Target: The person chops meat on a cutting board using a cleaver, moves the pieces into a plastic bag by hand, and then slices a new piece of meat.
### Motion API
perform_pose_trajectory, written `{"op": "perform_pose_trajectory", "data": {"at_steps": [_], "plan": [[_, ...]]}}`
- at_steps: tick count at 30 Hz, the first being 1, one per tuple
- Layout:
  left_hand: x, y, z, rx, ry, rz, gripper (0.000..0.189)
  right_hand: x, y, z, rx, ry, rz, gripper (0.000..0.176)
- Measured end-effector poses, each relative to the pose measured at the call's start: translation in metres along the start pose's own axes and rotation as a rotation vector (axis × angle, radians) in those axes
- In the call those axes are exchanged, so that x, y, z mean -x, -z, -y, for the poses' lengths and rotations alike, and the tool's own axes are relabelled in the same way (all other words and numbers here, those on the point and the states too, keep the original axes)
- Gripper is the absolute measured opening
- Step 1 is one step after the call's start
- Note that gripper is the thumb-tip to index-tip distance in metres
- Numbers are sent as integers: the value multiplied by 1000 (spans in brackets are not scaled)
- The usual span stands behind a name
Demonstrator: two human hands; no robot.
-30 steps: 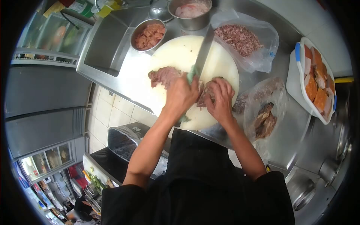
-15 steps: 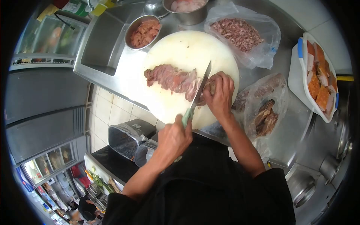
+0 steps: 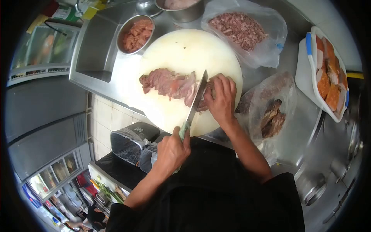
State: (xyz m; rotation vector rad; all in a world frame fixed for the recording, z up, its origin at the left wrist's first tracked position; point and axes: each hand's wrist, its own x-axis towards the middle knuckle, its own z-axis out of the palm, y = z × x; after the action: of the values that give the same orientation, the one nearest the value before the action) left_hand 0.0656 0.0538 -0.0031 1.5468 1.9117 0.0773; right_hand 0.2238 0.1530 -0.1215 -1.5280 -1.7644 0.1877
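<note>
My left hand (image 3: 172, 150) is wrapped round the pale green handle of a kitchen knife (image 3: 197, 96). The blade stands across a piece of reddish-brown meat on a round white cutting board (image 3: 170, 46). On the right of the blade, my right hand (image 3: 222, 98) has its fingers curled over the uncut end of the meat, pressing it to the board. To the left of the blade lies a row of overlapping meat slices (image 3: 168, 83). My right fingers hide most of the held end.
Behind the board are a metal bowl of meat pieces (image 3: 120, 38) and a plastic bag of chopped meat (image 3: 275, 54). Bagged meat chunks (image 3: 272, 120) lie to the right, near a white tub (image 3: 303, 77) of browned slabs. A sink (image 3: 92, 58) is at left, bins (image 3: 133, 141) below.
The view has shifted slightly, so the board and bowls appear further left. The knife is still at the meat, its blade close to my right fingers. Both hands keep their grips.
</note>
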Motion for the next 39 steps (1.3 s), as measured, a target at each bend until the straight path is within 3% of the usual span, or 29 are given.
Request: {"op": "perform_pose_trajectory", "data": {"at_steps": [2, 6, 11, 16, 18, 29, 35, 39], "plan": [[-11, -14, 0, -10, -44, -30, 26, 2, 1, -3, -7, -2, 26, 26], [-93, -29, -28, 85, -256, -297, 30, 3, 1, -6, -41, 34, 59, 26], [-135, -7, -34, 178, -309, -247, 33, 3, 3, -1, -8, 41, 23, 23], [-74, 15, -29, 218, -246, -275, 35, 8, -1, 3, 17, -13, -14, 21], [-51, 18, -28, 119, -170, -162, 32, 7, -2, 2, 14, -26, -21, 21], [17, 15, 4, -60, -110, -17, 26, 5, 0, 4, -15, -50, -16, 21], [-31, -5, -13, -26, -151, -60, 27, 4, 0, 0, -35, -24, 8, 23], [-10, 0, -10, -58, -99, -52, 29, 2, -3, -2, -32, -8, 4, 24]]}}
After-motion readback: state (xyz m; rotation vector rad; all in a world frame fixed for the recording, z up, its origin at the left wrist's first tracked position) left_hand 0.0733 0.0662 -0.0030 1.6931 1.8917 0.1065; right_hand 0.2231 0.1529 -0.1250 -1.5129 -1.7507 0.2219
